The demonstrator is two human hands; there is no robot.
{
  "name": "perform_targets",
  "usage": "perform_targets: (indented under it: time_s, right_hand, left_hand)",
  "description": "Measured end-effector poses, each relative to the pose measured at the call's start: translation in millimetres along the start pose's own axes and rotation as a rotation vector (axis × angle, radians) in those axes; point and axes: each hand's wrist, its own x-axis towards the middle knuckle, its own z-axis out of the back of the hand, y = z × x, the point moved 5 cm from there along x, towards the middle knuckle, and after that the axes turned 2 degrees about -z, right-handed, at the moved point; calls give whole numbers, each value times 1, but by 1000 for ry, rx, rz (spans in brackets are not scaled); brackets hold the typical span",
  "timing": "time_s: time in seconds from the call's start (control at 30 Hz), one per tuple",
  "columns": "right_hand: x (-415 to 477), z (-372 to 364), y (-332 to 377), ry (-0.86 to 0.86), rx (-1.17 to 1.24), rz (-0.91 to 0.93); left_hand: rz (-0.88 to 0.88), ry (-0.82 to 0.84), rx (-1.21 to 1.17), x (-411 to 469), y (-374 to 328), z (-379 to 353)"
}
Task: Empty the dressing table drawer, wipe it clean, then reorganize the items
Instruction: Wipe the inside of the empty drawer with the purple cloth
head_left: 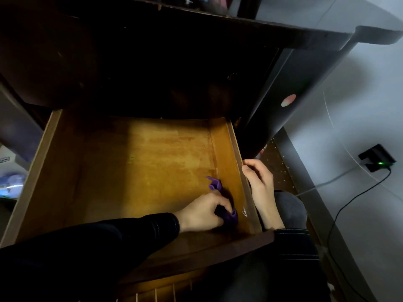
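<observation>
Wipe step in hand. L hand gripped purple cloth in near-right corner of emptied drawer. R hand at right wall, thumb on rim; grip unclear. Next: prob. sweep remaining floor leftward.
</observation>
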Motion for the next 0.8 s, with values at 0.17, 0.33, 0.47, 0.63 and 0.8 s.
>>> perform_targets:
  time_s: [0.17, 0.33, 0.47, 0.63, 0.8]
  right_hand:
    - [0, -1, 0, -7, -3, 20]
    - [0, -2, 0, -6, 13, 16]
    - [-2, -1, 0, -9, 26, 9]
    - [-1, -1, -2, -14, 14, 17]
    - [0, -2, -1, -12, -6, 27]
  left_hand:
    - [-91, -111, -138, -1, -14, 12]
    - [-85, -134, -107, -5, -7, 5]
    - [-25, -15, -15, -3, -1, 2]
    - [-105, -89, -201, -3, -18, 11]
    - [-58, -9, -64, -7, -10, -2]
